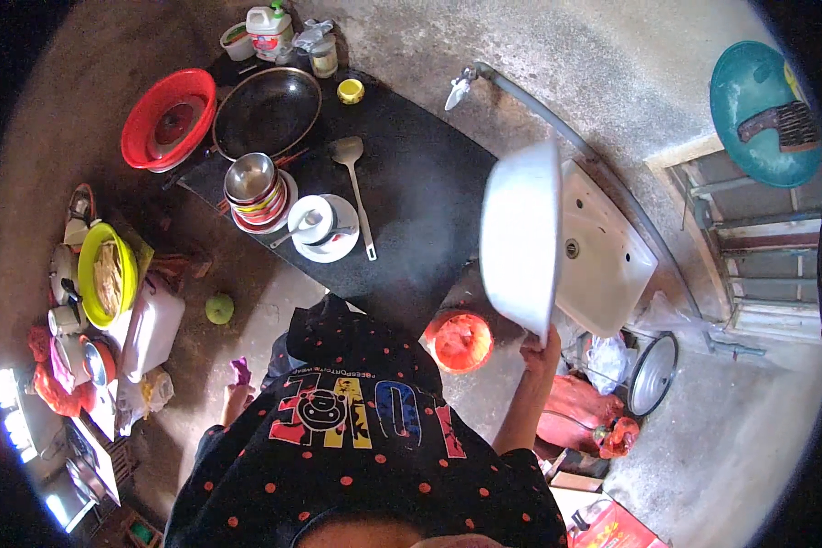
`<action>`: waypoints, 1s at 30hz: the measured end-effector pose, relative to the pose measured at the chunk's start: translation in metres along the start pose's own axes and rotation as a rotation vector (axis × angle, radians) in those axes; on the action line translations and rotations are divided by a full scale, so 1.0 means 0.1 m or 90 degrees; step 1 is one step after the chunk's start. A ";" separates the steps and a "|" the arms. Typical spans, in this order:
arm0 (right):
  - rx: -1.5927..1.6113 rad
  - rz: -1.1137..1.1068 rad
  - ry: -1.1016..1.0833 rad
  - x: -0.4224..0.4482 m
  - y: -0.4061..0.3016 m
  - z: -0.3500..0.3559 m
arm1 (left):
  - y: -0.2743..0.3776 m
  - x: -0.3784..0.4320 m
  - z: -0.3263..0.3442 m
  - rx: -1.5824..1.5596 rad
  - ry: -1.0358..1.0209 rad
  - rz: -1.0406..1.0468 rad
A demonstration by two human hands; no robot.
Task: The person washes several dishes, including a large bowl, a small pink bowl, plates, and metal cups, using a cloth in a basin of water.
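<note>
My right hand point(540, 356) grips the rim of a large metal basin point(520, 240), tipped on its side between the black counter point(421, 171) and the white sink point(599, 253). In my left hand point(235, 399), low beside my body, is a small purple cloth point(240, 371). On the counter a stack of bowls point(250, 178) stands beside plates point(342, 252) with spoons on them. A metal spatula point(356, 185) lies to their right. Behind them are a black wok point(267, 113) and a yellow cup point(350, 91).
A tap point(460, 89) juts from the wall. The red basin point(171, 123) sits at the counter's left. On the floor are a red-lined bin point(460, 341) and a green round object point(219, 309). A pot lid point(653, 374) leans at right; a yellow-green basin point(130, 274) stands left.
</note>
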State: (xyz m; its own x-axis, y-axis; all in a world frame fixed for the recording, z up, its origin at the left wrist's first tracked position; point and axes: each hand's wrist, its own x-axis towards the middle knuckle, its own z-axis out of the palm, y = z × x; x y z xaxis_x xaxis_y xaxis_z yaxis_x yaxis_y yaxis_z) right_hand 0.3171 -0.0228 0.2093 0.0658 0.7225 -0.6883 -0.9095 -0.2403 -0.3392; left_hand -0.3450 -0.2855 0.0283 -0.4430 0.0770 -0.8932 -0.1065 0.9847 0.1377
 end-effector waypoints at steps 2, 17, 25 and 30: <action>0.115 0.036 -0.043 0.04 -0.10 -0.16 | 0.09 -0.02 -0.03 0.010 0.007 0.000; 0.139 0.169 -0.354 0.73 -0.11 -0.25 | 0.12 -0.21 0.00 -0.051 0.063 0.061; -0.169 0.118 -0.060 2.03 0.54 -0.40 | -0.14 -0.87 0.02 -0.353 -0.066 0.190; -0.347 -0.013 0.002 2.51 1.21 0.71 | -0.35 -1.46 0.06 -0.588 -0.128 0.300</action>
State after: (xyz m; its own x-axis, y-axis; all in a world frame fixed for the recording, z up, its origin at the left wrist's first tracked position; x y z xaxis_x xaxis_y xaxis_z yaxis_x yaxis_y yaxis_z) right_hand 0.1947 0.1749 0.0411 0.0833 0.7294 -0.6791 -0.5638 -0.5274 -0.6356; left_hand -0.2714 -0.3302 0.1509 -0.4696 0.5280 -0.7076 -0.6362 0.3534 0.6858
